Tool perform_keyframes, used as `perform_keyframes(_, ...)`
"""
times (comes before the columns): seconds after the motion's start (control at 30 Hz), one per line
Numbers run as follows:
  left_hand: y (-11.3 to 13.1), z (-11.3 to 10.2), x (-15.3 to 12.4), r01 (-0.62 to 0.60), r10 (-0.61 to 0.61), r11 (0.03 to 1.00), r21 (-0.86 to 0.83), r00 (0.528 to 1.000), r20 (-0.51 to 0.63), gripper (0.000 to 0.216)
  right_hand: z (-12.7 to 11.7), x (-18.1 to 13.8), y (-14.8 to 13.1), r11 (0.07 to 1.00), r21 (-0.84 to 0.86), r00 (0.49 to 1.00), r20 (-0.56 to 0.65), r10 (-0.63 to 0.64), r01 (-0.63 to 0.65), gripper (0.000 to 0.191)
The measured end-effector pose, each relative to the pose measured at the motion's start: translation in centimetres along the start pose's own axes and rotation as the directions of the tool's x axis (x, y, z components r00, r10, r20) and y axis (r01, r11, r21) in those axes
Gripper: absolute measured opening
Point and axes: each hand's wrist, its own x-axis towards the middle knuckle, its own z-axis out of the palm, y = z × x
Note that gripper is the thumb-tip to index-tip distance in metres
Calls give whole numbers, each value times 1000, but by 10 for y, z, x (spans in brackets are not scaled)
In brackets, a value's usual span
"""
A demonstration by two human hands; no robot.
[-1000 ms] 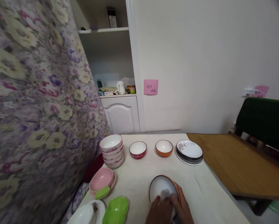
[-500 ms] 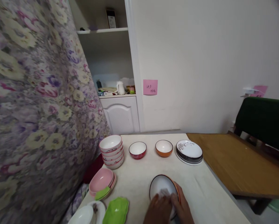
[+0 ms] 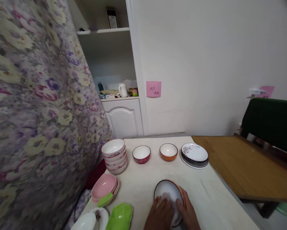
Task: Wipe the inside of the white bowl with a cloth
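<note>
White walls, a flowered curtain [image 3: 37, 105] and a cupboard [image 3: 123, 116] stand behind the desk [image 3: 138, 182] we work at, which is covered with a pale cloth. Near the front edge of the desk, about midway along it, sits the orange bowl with a white inside [image 3: 168, 193], and both our hands are on it. Our left hand [image 3: 160, 215] lies inside the bowl, its fingers [image 3: 163, 204] laid together and pressed flat on a pale rag [image 3: 168, 195] that rests on the bowl's inner wall. Our right hand [image 3: 188, 215] grips the bowl's right rim, the thumb inside and the rest of the hand curled round the outside; how tightly the hidden fingers close we cannot tell. Along the far edge of the desk stand, from left to right, a stack of white and red bowls [image 3: 114, 155], a small red bowl [image 3: 141, 154], a small orange bowl [image 3: 168, 151] and a stack of patterned plates [image 3: 195, 155], all well apart from our hands. At the left edge lie pink dishes [image 3: 104, 186] with a green cloth [image 3: 105, 199] on their rim, and nearer the front left corner a green dish [image 3: 119, 217] and white plates [image 3: 87, 221]. A wooden table [image 3: 244, 166] adjoins the desk's right edge.
</note>
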Motion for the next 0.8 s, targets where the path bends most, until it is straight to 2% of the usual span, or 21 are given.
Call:
perform_keyframes(0.1,-11,2,-7,18,-18,1000,-5,999,42,26,4,1,7,999,-20,999,-18,-40,39,62)
perform_keyframes(0.17,1,12,0,108,-105,993,-36,991,79,28,6,-1,4,998,-10,997,-30,-67,67,65)
perform_keyframes(0.3,30,25,17,214,-209,976,-44,973,98,38,4,-6,-12,999,39,998,-60,12,-10,61)
perform_keyframes(0.37,26,19,14,162,-158,985,-54,985,76,40,2,-5,-12,999,54,999,-46,5,-2,53)
perform_keyframes(0.47,2,3,-3,22,-21,999,-38,999,33,39,1,-2,-3,997,40,997,-50,-60,62,50)
perform_keyframes(0.53,-11,-3,-11,19,-14,998,-61,997,81,38,2,0,4,997,17,995,-73,-68,69,53)
perform_keyframes(0.63,-4,1,-5,124,-100,985,-122,977,186,39,5,-2,2,999,-4,997,-71,-44,44,62)
perform_keyframes(0.73,20,9,13,287,-243,948,-141,933,266,55,5,-4,-9,1000,27,1000,-14,14,-14,57)
perform_keyframes(0.8,30,5,24,328,-253,924,-198,910,328,58,3,-4,-12,998,35,999,2,47,-47,53)
